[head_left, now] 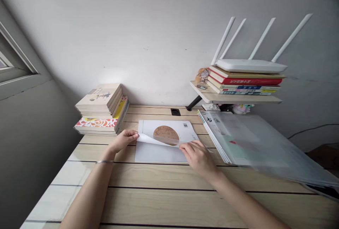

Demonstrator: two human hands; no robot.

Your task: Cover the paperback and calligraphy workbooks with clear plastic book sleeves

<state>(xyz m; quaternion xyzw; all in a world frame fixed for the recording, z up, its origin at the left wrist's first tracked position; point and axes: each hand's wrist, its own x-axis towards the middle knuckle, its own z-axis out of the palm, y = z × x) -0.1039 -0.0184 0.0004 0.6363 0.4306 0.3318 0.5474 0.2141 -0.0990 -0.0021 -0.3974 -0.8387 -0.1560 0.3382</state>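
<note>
A white book (169,130) with a brown round picture lies flat in the middle of the wooden desk (164,200). A clear plastic sheet (159,140) lies across its lower half, partly lifted. My left hand (123,140) pinches the sheet's left corner, fingers closed on it. My right hand (198,156) rests on the sheet's right edge with fingers curled down on it.
A stack of books (102,110) stands at the back left. To the right lies a pile of books under clear covers (243,140). A small shelf (238,97) on the wall carries books and a white router (250,65). A window frame is at the left.
</note>
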